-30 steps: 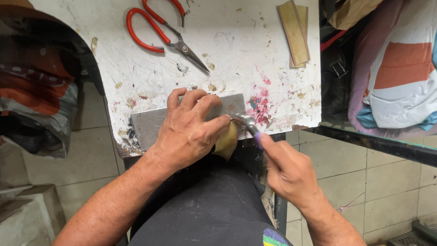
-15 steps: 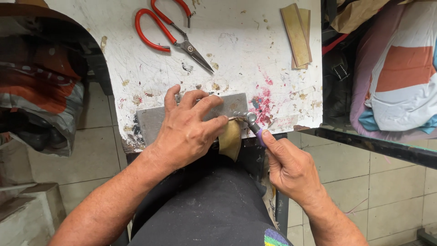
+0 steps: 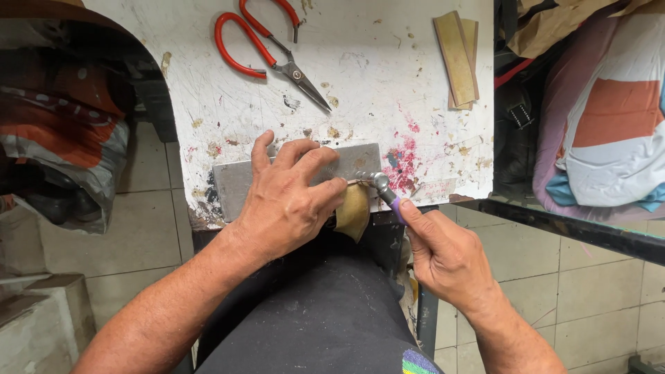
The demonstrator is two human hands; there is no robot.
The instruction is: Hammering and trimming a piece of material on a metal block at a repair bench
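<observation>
My left hand [image 3: 289, 201] lies flat on a grey stone slab [image 3: 232, 181] at the near edge of a white worktable [image 3: 360, 69], its fingers pinning a tan leather piece [image 3: 353, 211] that hangs over the table's edge. In my right hand [image 3: 443, 253] I grip a small tool with a purple handle and a metal tip [image 3: 383, 188]. The tip rests on the leather's top edge, right by my left fingertips.
Red-handled scissors [image 3: 267, 48] lie at the table's far left. Two tan strips [image 3: 458, 59] lie at the far right. Pink stains [image 3: 405, 156] mark the tabletop. Bundles of fabric [image 3: 609, 125] are stacked to the right, bags [image 3: 62, 145] to the left, over a tiled floor.
The tool's tip has shifted slightly along the leather's edge while my left hand keeps pressing it down. The view has drifted a little.
</observation>
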